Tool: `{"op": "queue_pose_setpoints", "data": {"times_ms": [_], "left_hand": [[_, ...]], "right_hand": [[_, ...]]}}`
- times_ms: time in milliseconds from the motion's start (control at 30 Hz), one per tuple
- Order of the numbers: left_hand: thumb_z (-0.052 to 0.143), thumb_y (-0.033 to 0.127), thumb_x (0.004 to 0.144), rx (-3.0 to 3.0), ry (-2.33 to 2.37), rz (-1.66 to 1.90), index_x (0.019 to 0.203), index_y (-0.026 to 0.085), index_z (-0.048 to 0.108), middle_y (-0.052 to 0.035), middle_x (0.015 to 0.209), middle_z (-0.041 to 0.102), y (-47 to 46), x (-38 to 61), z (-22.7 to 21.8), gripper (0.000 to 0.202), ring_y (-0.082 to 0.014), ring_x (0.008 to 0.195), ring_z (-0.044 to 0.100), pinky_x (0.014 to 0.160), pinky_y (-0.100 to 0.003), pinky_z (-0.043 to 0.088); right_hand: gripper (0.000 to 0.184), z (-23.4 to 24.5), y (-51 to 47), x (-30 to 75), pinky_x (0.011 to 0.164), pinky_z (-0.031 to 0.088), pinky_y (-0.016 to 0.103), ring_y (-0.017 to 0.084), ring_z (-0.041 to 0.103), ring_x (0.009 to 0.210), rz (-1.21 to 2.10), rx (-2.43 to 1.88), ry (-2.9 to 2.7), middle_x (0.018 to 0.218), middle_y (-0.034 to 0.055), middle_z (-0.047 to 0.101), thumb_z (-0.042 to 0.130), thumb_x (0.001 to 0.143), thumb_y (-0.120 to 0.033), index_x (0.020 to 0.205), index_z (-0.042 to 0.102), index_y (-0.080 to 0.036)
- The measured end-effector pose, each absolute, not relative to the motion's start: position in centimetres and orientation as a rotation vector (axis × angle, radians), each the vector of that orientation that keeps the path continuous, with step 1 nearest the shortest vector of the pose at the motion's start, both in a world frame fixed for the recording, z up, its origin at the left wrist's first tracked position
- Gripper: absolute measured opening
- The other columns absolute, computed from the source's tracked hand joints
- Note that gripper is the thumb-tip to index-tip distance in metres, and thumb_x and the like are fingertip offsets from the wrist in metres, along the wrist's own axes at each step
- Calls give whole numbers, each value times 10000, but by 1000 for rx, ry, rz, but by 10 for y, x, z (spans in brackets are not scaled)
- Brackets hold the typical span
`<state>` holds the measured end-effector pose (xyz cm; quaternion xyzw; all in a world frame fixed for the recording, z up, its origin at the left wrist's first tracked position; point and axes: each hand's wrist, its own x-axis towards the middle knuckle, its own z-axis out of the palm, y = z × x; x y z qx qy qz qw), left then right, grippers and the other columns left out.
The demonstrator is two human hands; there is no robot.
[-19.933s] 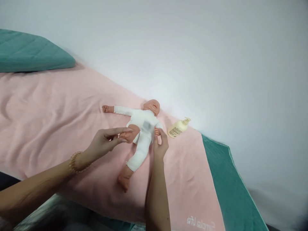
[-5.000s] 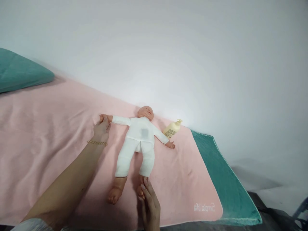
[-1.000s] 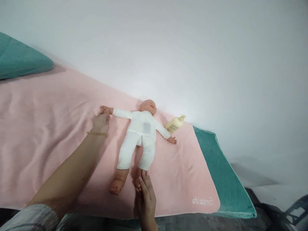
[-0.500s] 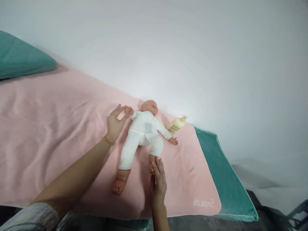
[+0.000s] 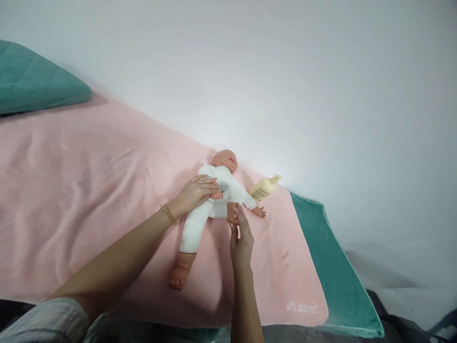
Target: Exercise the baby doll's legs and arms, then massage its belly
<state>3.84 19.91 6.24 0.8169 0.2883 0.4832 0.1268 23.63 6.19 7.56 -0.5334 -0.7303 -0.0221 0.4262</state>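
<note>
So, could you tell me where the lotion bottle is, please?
In the head view, the lotion bottle lies on the pink towel by the wall, just right of the doll.

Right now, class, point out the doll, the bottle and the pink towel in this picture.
doll (image 5: 194, 227), head camera view, on its white trouser leg.
bottle (image 5: 263, 190), head camera view, on its labelled body.
pink towel (image 5: 89, 190), head camera view, on a bare stretch left of the doll.

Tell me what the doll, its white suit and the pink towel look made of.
The doll: likely soft vinyl or plastic, smooth matte peach head and feet. Its white suit: apparently knit fabric, creasing at bent limbs. The pink towel: plush terry-like cloth, fuzzy, softly rippled, with stitched lettering.
</note>
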Motion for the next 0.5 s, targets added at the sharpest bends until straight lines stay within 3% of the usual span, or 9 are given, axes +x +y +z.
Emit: {"op": "queue_pose_setpoints", "data": {"times_ms": [233, 500], "left_hand": [[547, 280, 946, 2175, 834, 1468, 1067, 257, 752, -12, 1176, 727, 198, 37, 65, 239, -219, 1233, 604, 1133, -444, 373], [775, 290, 776, 974, 845, 1833, 1125, 163, 727, -86, 1211, 705, 198, 17, 83, 374, -257, 1173, 632, 1078, -414, 461]], "right_hand": [[486, 77, 47, 236, 1106, 462, 433, 219, 437, 1396, 29, -1316, -1819, 1505, 49, 470, 419, 990, -118, 1438, 464, -303], [509, 54, -5, 233, 1067, 503, 432, 240, 502, 1344, 70, -1349, -1817, 1480, 83, 497, 481, 969, -116, 1448, 449, -284]]}}
